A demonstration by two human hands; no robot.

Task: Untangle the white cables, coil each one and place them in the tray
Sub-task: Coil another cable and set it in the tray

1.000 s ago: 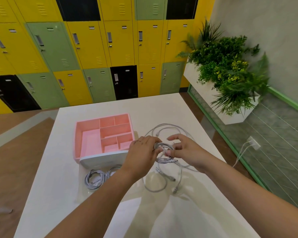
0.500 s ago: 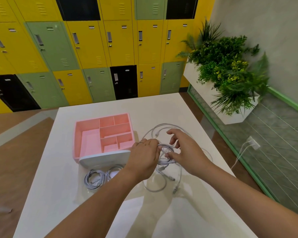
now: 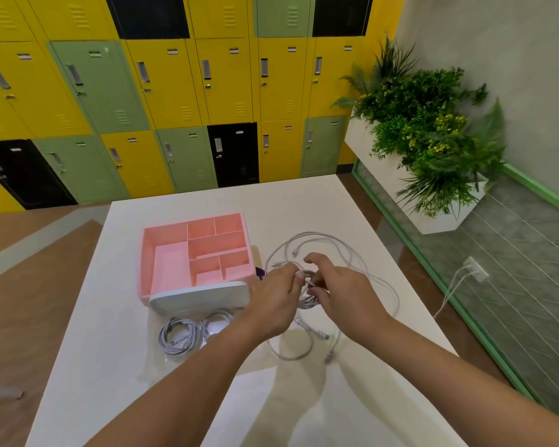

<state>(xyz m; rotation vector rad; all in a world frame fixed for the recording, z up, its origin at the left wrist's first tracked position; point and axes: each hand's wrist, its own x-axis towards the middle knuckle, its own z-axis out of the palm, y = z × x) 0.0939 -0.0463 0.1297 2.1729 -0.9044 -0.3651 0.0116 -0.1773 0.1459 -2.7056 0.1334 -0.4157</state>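
Your two hands meet over the right half of the white worktop, just right of the pink tray. Your left hand has its fingers curled round a small coil of white cable, and your right hand pinches the same coil from the other side, its forefinger lifted and bent above the rest. From that coil the loose loops spread out over the worktop beyond and to the right of your hands, and more slack trails towards you, ending in plugs near your right forearm (how many separate cables are in the tangle cannot be told). The tray's compartments hold no cable. A pale rounded panel sits against its near edge. Just in front of that panel, two coiled cables lie side by side on the worktop, outside the tray and partly under your left forearm.
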